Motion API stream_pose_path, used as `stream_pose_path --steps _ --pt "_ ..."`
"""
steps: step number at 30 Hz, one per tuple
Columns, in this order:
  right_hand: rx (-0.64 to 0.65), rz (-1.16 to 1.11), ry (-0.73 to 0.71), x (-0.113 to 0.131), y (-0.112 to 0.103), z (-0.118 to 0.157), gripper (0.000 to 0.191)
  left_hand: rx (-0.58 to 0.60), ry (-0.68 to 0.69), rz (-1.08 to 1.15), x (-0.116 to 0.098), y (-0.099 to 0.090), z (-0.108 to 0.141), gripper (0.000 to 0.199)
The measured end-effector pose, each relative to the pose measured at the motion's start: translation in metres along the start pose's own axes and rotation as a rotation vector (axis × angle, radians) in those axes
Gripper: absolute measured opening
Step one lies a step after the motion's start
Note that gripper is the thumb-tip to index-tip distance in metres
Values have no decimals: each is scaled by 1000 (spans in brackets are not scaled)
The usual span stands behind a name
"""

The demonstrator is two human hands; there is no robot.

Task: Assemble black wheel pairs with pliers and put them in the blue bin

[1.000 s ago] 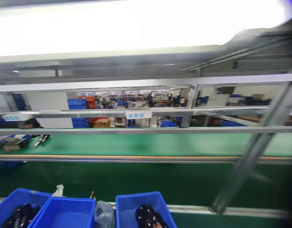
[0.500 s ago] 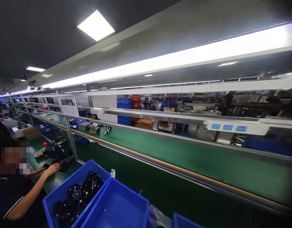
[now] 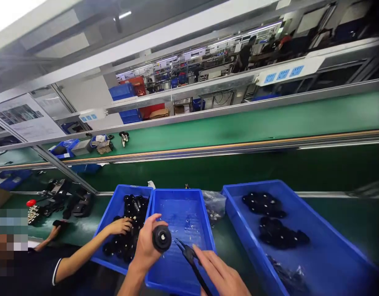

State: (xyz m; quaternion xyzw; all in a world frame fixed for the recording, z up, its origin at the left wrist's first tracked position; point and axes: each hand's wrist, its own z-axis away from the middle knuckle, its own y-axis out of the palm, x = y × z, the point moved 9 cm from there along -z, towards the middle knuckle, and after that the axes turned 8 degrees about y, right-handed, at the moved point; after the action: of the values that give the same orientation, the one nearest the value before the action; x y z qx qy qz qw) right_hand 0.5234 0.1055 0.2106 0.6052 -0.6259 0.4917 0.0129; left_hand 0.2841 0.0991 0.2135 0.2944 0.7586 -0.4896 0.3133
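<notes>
My left hand is wrapped round a black round part, whose end with a small light centre faces up. To its right, my right hand holds black pliers with thin tips pointing toward the part, a small gap apart. Both hands are over the near half of a blue bin with small clear bits inside. Left of it, another blue bin holds many black parts, and another person's hand reaches into it.
At the right stands a large blue bin with black parts and clear bags. A plastic bag lies between bins. The co-worker's arm comes from the left. A green shelf with a metal frame runs behind.
The view has swung down and right. Both my hands, the black part and the pliers have come into view. The co-worker's hand is now in the left bin.
</notes>
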Motion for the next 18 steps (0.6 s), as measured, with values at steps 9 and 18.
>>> stream_pose_path --steps 9,18 --pt "168 174 -156 53 13 -19 87 717 -4 426 -32 -9 20 70" --pt "267 233 -169 68 27 -19 87 815 89 473 -30 -14 20 69"
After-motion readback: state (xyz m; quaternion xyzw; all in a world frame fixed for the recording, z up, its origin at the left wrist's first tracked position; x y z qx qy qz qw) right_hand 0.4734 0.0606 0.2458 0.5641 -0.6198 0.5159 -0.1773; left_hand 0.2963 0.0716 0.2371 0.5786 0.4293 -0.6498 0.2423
